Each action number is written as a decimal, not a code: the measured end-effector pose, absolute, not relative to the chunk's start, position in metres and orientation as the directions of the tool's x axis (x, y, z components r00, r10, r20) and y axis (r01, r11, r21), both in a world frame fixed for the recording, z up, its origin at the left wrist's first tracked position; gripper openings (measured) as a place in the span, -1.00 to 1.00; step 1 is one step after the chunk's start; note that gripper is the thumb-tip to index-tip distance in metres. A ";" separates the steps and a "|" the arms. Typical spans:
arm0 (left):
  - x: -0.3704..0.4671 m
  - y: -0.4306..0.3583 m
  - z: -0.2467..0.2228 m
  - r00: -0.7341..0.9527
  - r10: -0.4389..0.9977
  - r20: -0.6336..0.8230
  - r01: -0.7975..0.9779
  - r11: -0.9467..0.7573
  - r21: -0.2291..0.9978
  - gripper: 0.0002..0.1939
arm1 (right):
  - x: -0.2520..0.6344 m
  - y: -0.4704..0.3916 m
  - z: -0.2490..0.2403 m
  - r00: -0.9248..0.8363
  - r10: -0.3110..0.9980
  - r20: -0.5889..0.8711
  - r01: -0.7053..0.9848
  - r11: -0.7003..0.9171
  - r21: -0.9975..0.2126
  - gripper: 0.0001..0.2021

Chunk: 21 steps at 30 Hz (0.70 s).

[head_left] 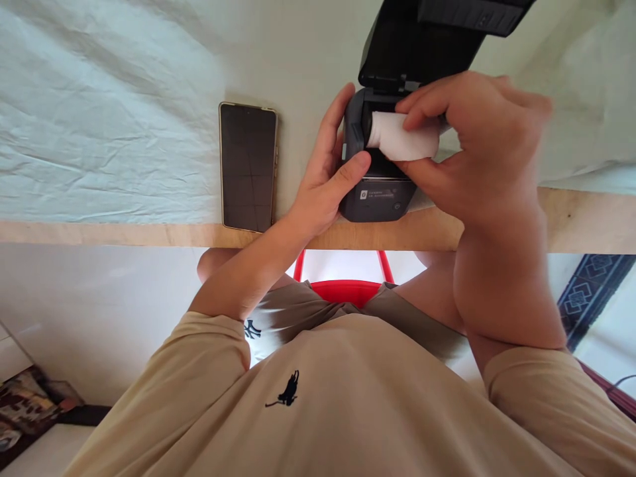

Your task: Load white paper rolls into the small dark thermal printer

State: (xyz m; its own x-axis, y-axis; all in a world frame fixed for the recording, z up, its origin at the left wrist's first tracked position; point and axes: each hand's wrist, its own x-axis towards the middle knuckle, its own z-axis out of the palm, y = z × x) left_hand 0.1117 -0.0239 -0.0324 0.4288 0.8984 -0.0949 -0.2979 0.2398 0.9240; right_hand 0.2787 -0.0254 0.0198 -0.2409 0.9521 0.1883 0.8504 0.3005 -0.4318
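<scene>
A small black printer-like device (380, 199) stands near the table's front edge with its lid (422, 50) raised at the back. Inside its compartment lies a white paper roll (407, 136), partly covered by fingers. My left hand (332, 159) grips the device's left side, the thumb on its front rim and the fingers round the side. From the right, my right hand (467, 139) holds the roll between thumb and fingers.
To the left of the device a dark-screened phone (248, 165) lies on the pale cloth (124, 119). The wooden table edge (124, 234) runs across the view, with a red stool (345, 291) below it.
</scene>
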 end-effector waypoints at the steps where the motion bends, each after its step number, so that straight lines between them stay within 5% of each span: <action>1: 0.112 -0.024 -0.033 0.420 0.904 -0.083 -0.319 0.233 0.919 -0.38 | 0.278 -0.025 0.019 -0.246 0.948 0.201 0.842 0.312 -0.439 -0.86; 12: 0.109 -0.022 -0.037 0.387 0.908 -0.161 -0.300 0.290 0.909 -0.32 | 0.270 -0.034 0.011 -0.330 0.831 0.449 0.753 0.518 -0.406 -0.83; 17: 0.108 -0.022 -0.041 0.448 0.891 0.075 -0.376 0.111 0.920 -0.45 | 0.268 -0.037 0.010 -0.428 0.800 0.420 0.680 0.592 -0.433 -0.79; 21: 0.108 -0.023 -0.041 0.432 0.902 -0.014 -0.350 0.182 0.919 -0.24 | 0.269 -0.042 0.009 -0.228 0.876 0.425 0.735 0.441 -0.515 -0.77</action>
